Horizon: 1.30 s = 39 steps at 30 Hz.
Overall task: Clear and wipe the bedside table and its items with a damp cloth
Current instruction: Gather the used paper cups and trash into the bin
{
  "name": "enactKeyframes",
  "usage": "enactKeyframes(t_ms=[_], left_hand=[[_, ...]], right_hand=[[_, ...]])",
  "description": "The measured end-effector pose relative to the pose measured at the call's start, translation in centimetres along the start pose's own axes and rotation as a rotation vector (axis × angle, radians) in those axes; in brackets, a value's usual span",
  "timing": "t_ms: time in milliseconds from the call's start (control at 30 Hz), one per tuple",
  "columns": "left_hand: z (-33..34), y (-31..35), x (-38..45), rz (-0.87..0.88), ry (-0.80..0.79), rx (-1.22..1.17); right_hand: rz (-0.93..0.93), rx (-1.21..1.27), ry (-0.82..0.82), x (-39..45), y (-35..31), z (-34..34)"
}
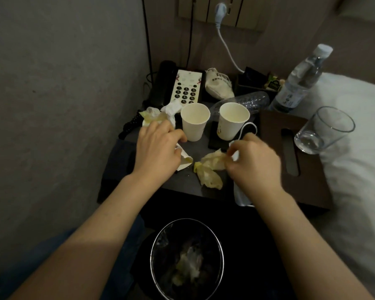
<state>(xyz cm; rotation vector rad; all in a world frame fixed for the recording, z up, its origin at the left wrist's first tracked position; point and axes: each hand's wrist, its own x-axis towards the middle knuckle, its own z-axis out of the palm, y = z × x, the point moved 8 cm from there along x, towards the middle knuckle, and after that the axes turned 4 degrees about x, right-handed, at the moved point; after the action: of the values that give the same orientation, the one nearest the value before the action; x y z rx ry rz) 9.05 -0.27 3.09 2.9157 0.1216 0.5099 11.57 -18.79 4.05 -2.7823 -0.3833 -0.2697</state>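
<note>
The dark bedside table is cluttered. Two white paper cups stand in its middle. My left hand lies over a crumpled white and yellow paper, fingers curled on it. My right hand pinches the edge of a crumpled yellowish tissue. A face mask lies under my right wrist, its ear loop near the right cup. More crumpled tissues lie behind my left hand.
At the back are a telephone, a white pouch, an empty plastic bottle lying down and a water bottle. A glass stands near a brown tissue box. A lined waste bin stands below. The bed is at the right.
</note>
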Motion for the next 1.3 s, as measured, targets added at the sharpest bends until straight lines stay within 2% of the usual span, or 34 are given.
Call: enactKeyframes(t_ms=[100, 233, 633, 767, 867, 1033, 1200, 1233, 1300], left_hand=[[-0.1, 0.1, -0.1, 0.009, 0.004, -0.003], [-0.4, -0.2, 0.0, 0.008, 0.016, -0.011], [-0.2, -0.1, -0.1, 0.012, 0.0, -0.029], [0.0, 0.0, 0.0, 0.014, -0.017, -0.039], [-0.3, 0.2, 0.1, 0.008, 0.004, -0.063], [-0.5, 1.0, -0.1, 0.008, 0.027, -0.072], [-0.5, 1.1, -0.2, 0.028, 0.025, -0.055], [-0.7, 0.8, -0.1, 0.022, 0.029, -0.043], [-1.1, 0.1, 0.2, 0.016, 0.043, -0.021]], right_hand=[[-0.033, -0.087, -0.132, -0.1, -1.0, 2.7], [0.071, -0.074, -0.235, -0.1, 0.4, 4.4], [0.044, -0.122, -0.379, -0.6, -0.2, 5.7], [0.066, -0.093, -0.409, -0.6, 0.0, 4.7], [0.005, -0.061, -0.453, -0.7, -0.3, 2.9], [-0.112, 0.068, -0.739, -2.9, -0.6, 0.9], [-0.125, 0.053, -1.085, -6.4, -1.2, 3.7], [-0.109, 0.062, -1.074, -6.3, -1.0, 4.1], [-0.066, 0.134, -0.926, -4.6, -0.2, 3.9]])
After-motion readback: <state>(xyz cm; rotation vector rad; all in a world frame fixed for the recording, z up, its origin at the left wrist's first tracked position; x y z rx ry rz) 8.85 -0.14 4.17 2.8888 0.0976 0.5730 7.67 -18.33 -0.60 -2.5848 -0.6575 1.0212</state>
